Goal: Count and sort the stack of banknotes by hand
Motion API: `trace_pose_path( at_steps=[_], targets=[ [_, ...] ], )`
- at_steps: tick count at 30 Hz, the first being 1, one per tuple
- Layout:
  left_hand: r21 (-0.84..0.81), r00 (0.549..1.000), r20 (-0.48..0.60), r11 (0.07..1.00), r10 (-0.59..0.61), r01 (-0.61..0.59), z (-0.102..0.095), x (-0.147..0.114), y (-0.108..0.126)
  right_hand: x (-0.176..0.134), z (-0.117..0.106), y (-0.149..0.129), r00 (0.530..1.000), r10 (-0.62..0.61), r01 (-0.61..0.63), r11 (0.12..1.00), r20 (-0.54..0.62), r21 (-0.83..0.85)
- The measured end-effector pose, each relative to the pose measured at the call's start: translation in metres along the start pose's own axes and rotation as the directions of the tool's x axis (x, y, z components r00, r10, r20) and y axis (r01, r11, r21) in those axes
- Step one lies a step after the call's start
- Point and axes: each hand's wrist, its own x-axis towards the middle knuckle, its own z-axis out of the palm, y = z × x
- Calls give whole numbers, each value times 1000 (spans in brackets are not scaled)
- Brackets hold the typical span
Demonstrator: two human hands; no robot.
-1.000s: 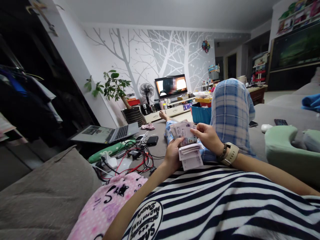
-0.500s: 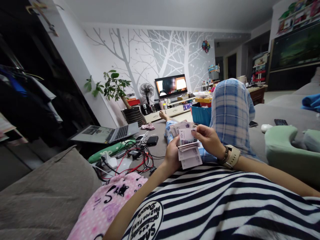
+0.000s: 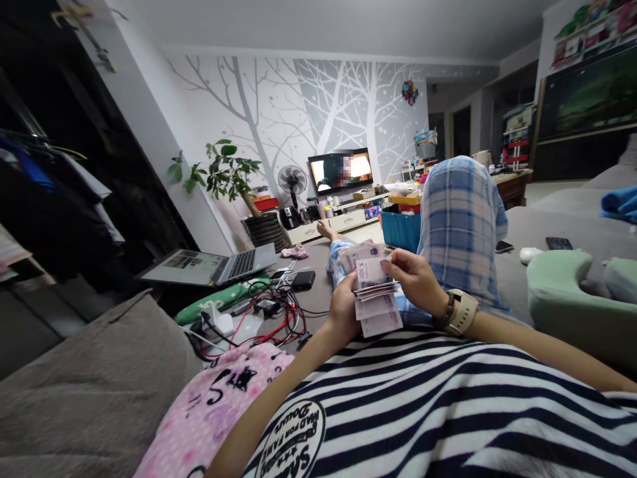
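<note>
A fanned stack of pale purple banknotes (image 3: 379, 307) is held above my lap, some bent over and some hanging down toward my striped shirt (image 3: 428, 398). My left hand (image 3: 344, 307) is closed around the left side of the stack; most of its fingers are hidden behind the notes. With thumb and forefinger, my right hand (image 3: 411, 271) pinches the upper right edge of a note marked 5. A light-strapped watch (image 3: 464, 312) and a dark bracelet circle my right wrist. Behind the notes rises my bent knee in blue plaid trousers (image 3: 455, 226).
An open laptop (image 3: 219, 269) lies on the left, with tangled cables (image 3: 279, 309) and a black box-shaped device (image 3: 303, 280) nearby. A pink blanket (image 3: 233, 405) is beside my left arm. On the right are a green neck pillow (image 3: 557, 292), a white mouse (image 3: 531, 255) and a remote (image 3: 559, 243).
Both hands and the banknotes stay almost exactly where they were; the top notes have shifted very slightly. The pictures on the television and the laptop screen differ a little.
</note>
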Motion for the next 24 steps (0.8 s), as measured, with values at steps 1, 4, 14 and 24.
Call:
trace_pose_path(
  at_steps=[1,4,14,24],
  targets=[
    [1,1000,-1,1000,-5,5,1,0,0,0,0,0,1000,1,-1,1000,2,5],
    [-5,999,17,1000,-30,30,2,2,0,-1,0,-1,1000,-2,1,1000,5,20],
    [-44,998,-9,997,-61,61,2,3,2,-1,-1,-5,999,2,-3,1000,45,17],
    [-190,976,90,959,-197,211,4,3,5,0,-5,-2,999,1,0,1000,41,-14]
  ],
)
